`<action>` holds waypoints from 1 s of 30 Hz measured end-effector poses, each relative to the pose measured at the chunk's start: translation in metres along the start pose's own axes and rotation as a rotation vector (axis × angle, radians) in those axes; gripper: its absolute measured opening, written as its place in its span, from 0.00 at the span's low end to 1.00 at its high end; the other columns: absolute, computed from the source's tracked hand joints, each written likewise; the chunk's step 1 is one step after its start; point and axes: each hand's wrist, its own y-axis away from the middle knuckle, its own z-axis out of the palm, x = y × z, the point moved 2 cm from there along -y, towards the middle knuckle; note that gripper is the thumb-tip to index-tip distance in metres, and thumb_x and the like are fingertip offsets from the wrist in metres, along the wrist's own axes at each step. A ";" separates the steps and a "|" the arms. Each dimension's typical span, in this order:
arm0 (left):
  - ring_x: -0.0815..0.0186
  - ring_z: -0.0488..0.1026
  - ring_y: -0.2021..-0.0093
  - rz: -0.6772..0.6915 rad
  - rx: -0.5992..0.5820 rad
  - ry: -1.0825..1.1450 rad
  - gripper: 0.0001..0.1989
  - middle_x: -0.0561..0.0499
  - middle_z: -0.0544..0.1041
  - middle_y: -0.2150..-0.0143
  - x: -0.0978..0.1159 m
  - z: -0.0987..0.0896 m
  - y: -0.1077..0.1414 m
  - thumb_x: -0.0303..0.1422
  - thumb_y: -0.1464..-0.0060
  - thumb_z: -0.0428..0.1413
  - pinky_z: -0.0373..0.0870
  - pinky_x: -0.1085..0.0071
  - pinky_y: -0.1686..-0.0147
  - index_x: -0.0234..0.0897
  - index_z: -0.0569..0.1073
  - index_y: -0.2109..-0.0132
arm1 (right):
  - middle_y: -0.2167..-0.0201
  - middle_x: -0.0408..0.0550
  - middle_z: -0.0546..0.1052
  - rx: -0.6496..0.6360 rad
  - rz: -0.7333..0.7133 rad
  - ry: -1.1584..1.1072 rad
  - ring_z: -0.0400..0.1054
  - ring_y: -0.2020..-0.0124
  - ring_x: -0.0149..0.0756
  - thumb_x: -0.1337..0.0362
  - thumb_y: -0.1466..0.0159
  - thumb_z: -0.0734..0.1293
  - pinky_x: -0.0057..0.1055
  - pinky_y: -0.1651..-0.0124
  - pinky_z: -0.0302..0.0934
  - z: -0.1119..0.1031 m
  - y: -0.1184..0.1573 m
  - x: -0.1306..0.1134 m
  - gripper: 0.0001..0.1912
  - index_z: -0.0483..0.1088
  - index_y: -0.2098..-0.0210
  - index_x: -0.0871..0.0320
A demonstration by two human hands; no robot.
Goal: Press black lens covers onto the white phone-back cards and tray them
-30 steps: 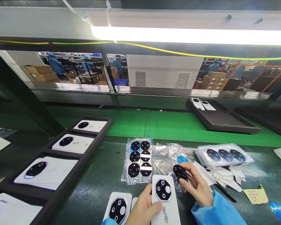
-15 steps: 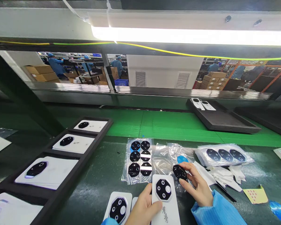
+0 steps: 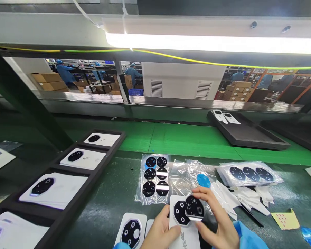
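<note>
Right below the plastic sheet of black lens covers (image 3: 140, 183), the left hand (image 3: 160, 230) grips a white phone back (image 3: 185, 238) and the right hand (image 3: 219, 221), close alongside, pinches a black lens cover (image 3: 194, 207), overlapping that back's black camera ring (image 3: 180, 212)! Another white phone back (image 3: 131, 233) lies just under the sheet.
</note>
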 end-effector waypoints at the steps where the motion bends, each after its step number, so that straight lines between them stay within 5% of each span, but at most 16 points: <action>1: 0.62 0.78 0.70 0.007 -0.006 -0.005 0.28 0.45 0.80 0.64 -0.002 -0.001 -0.001 0.45 0.57 0.66 0.68 0.72 0.68 0.35 0.67 0.54 | 0.50 0.56 0.71 -0.019 -0.003 -0.009 0.65 0.46 0.50 0.62 0.42 0.66 0.43 0.45 0.63 0.004 0.002 -0.003 0.18 0.68 0.52 0.54; 10: 0.56 0.78 0.61 0.051 -0.023 0.000 0.29 0.43 0.79 0.61 -0.007 0.001 -0.001 0.47 0.58 0.67 0.69 0.69 0.64 0.36 0.67 0.54 | 0.50 0.55 0.71 -0.056 -0.044 -0.033 0.67 0.48 0.48 0.65 0.44 0.65 0.40 0.46 0.62 0.021 0.006 -0.003 0.20 0.67 0.51 0.53; 19: 0.63 0.76 0.70 0.029 -0.030 -0.040 0.29 0.43 0.79 0.60 -0.010 -0.003 -0.001 0.48 0.57 0.66 0.67 0.73 0.70 0.36 0.67 0.54 | 0.52 0.55 0.71 -0.068 -0.038 -0.028 0.67 0.49 0.49 0.63 0.43 0.65 0.40 0.48 0.64 0.022 0.005 -0.003 0.19 0.68 0.51 0.53; 30: 0.64 0.75 0.72 0.046 -0.027 -0.040 0.27 0.49 0.77 0.70 -0.010 -0.002 -0.002 0.47 0.57 0.66 0.65 0.73 0.70 0.36 0.67 0.55 | 0.50 0.52 0.68 -0.097 -0.032 -0.039 0.65 0.48 0.45 0.65 0.43 0.63 0.36 0.46 0.61 0.023 0.008 0.001 0.21 0.66 0.50 0.51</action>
